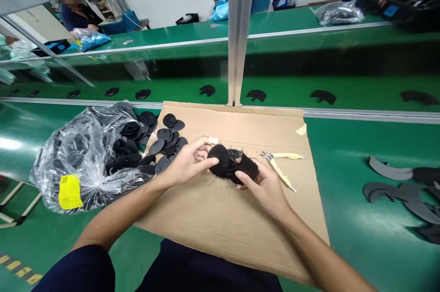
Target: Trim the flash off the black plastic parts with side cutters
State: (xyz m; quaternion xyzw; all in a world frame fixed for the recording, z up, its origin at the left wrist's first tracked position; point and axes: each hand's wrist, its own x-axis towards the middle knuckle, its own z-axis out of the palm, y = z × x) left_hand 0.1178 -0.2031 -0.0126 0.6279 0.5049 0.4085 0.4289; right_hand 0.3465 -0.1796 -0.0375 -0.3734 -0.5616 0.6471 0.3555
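Above the cardboard sheet, both my hands are closed on black parts. My left hand pinches a round black disc between thumb and fingers; a pale covering wraps one fingertip. My right hand grips a black curved piece, thumb on top. Disc and curved piece meet or overlap between the hands; whether they are joined I cannot tell. Small black scraps lie scattered behind and below them. Just right of my right hand, cutting nippers with pale yellow handles rest spread on the cardboard.
Several loose black discs lie left of my hands, beside a clear plastic bag of similar discs. Black curved pieces are piled at right. A metal post rises behind the cardboard. More parts line the green belt; co-workers sit beyond.
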